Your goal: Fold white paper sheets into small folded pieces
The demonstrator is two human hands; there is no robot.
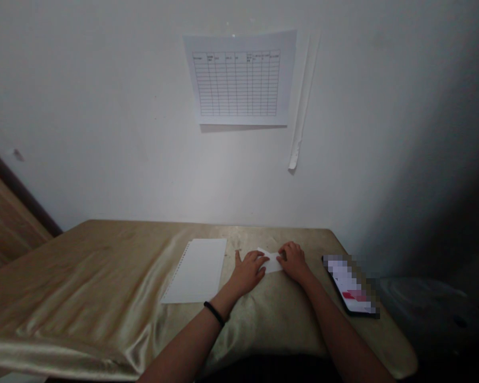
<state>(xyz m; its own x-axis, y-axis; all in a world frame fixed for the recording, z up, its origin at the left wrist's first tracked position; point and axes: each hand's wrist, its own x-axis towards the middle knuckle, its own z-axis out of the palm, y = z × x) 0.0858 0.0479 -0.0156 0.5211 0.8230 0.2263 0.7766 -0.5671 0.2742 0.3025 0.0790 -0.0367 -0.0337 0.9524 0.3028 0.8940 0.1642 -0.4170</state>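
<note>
A small white folded paper lies on the table covered with a shiny gold cloth. My left hand lies on the paper's left part with fingers stretched out flat and the thumb apart. My right hand rests on the paper's right edge, fingers curled and pressing down on it. A black band circles my left wrist.
A white sheet with a perforated left edge lies left of my hands. A phone with a lit screen lies at the table's right edge. A printed grid sheet hangs on the wall behind. Wooden furniture stands far left.
</note>
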